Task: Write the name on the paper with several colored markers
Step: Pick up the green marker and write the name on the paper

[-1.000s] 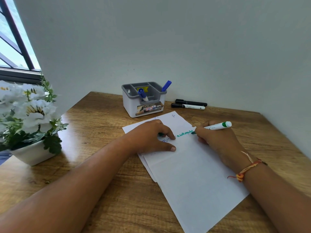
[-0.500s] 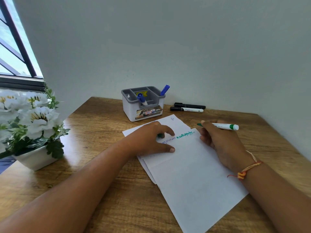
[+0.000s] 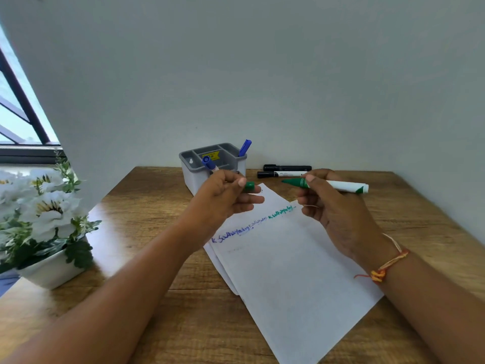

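Both hands have lifted, green marker (image 3: 325,184) facing green cap (image 3: 249,186).

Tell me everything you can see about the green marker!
The green marker has a white barrel that looks like plastic, a green band at its back end and a dark green cone-shaped front. It is uncapped: the right hand holds it lying almost level above the paper, tip pointing left. The left hand pinches its green cap, a small gap from the tip.

Left hand (image 3: 223,198) pinching green cap (image 3: 249,186); right hand (image 3: 333,206) gripping uncapped green marker (image 3: 325,184), tip toward cap, apart. Both above paper (image 3: 296,271) bearing blue and green writing.
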A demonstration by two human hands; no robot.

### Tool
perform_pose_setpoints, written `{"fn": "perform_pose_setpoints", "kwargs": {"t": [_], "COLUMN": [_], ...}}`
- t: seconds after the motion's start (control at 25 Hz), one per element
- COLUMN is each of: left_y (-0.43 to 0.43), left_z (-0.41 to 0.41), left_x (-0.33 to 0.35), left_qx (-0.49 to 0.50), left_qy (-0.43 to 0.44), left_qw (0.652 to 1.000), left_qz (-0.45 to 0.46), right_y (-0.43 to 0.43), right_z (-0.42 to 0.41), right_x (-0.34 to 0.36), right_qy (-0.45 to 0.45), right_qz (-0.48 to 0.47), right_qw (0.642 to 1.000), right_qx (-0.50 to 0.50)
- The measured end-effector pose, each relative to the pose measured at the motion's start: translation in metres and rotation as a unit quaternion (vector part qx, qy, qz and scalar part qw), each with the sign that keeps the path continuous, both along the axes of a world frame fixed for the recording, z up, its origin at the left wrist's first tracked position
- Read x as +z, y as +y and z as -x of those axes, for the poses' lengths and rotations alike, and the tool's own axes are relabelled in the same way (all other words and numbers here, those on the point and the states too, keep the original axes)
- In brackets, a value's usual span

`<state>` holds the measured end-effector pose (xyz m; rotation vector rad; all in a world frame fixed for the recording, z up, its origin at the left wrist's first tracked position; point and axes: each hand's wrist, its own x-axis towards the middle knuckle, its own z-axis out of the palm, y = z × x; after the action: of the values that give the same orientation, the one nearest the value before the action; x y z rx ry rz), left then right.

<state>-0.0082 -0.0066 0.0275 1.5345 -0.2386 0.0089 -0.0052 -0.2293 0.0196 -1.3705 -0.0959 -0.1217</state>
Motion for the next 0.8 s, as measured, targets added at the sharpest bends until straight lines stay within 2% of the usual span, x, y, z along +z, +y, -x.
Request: {"fn": "perform_pose_setpoints", "kwargs": {"t": [0.2,0.36,0.8], "left_y": [0.001,-0.001,-0.004], "left_z": [0.006,0.007,0.01], "left_x": [0.001,0.001,-0.001], "left_qx": [-0.029,-0.042,-0.07], "left_qy": [0.017,0.024,0.056], "left_qw": [0.998,0.998,0.994], "left_qz": [0.045,0.029,0.054], "right_y": [0.005,0.01,0.01], "right_z": [0.01,0.018,0.019], "right_x": [0.001,0.001,0.0], "right_qy": [-0.032,-0.038,-0.025], "right_qz": [0.012,0.013,0.036], "right_qw": [0.997,0.993,0.993], "right_qx": [0.073,0.112,0.109]}}
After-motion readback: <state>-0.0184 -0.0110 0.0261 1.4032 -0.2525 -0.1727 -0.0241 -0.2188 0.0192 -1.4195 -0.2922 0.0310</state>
